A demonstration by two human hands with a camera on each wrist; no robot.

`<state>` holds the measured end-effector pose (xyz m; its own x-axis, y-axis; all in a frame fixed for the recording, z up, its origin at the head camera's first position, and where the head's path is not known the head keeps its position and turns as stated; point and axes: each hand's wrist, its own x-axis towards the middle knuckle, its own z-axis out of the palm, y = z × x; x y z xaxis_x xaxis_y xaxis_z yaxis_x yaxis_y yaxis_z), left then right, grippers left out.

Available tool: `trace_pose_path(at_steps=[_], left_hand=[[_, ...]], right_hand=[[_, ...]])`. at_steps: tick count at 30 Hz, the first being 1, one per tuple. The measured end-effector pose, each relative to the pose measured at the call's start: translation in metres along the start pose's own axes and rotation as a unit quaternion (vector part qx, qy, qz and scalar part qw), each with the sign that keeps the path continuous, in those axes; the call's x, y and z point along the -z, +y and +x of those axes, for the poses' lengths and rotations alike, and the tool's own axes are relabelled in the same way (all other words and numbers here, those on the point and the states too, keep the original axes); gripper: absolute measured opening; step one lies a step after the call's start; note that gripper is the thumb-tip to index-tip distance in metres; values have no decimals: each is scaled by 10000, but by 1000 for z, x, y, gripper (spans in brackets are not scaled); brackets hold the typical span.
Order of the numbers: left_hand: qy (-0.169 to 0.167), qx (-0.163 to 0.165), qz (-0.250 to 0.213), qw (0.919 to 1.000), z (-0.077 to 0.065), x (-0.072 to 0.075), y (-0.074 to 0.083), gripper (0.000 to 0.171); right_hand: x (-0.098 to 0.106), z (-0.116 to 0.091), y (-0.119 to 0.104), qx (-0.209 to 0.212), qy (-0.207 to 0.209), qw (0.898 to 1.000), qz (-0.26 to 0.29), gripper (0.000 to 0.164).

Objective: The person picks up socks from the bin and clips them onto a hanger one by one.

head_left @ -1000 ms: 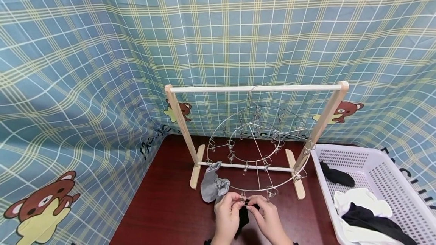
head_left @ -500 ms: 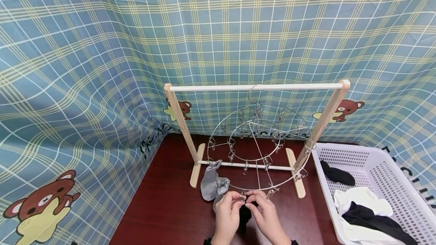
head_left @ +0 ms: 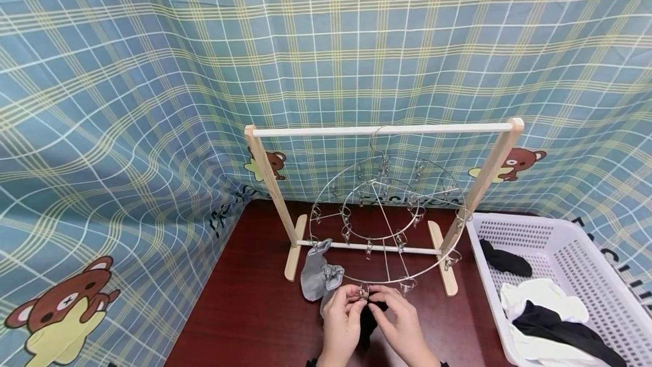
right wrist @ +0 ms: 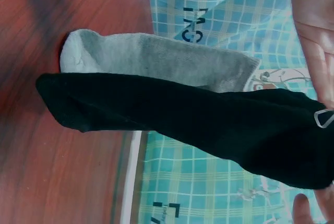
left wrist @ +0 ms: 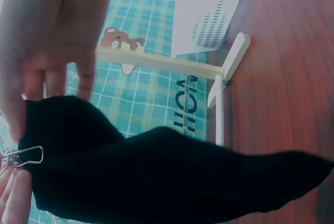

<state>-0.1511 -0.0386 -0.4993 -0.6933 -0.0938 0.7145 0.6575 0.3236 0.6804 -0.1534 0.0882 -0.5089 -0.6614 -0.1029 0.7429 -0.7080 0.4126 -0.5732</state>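
My left hand (head_left: pixel 340 323) pinches a metal clip (head_left: pixel 363 292) at the front of the round wire drying hanger (head_left: pixel 351 280). A black sock (head_left: pixel 368 324) hangs below it. My right hand (head_left: pixel 403 324) holds the sock's cuff between thumb and fingers, right beside the left fingertips. In the left wrist view the wire clip (left wrist: pixel 34 155) overlaps the cuff of the black sock (left wrist: pixel 156 177), which hangs down lengthwise. A grey sock (head_left: pixel 313 279) hangs from clips just left of my left hand. The right wrist view has the grey sock (right wrist: pixel 156 57) behind the black one.
The hanger hooks over the white top bar (head_left: pixel 326 131) of a wooden stand (head_left: pixel 272 186) on the dark red table (head_left: pixel 214 321). Several other clips dangle around its rings. At right a white basket (head_left: pixel 552 231) holds black socks (head_left: pixel 506 259) and white cloth (head_left: pixel 542 299).
Both hands stay at the same front clip. The clip has turned slightly between the fingers, and the black sock shows a little more to the right below it.
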Motion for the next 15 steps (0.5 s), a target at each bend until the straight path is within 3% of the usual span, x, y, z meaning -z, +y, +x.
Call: trace_pose_path(at_steps=[3, 7, 10, 12, 15], left_hand=[[187, -109, 77, 9997, 2, 1, 3, 31], [401, -131, 114, 9990, 12, 7, 18, 30], [444, -18, 148, 9989, 17, 11, 26, 29], [484, 2, 88, 9988, 14, 11, 20, 28], [609, 26, -28, 9981, 6, 8, 4, 28]], right_hand=[[4, 0, -1, 426, 141, 9990, -8, 25], [9, 4, -7, 1072, 284, 9938, 50, 5], [15, 13, -18, 1556, 410, 9868, 193, 15], [22, 24, -28, 2102, 480, 9759, 339, 16], [32, 45, -47, 3055, 632, 9490, 451, 16]])
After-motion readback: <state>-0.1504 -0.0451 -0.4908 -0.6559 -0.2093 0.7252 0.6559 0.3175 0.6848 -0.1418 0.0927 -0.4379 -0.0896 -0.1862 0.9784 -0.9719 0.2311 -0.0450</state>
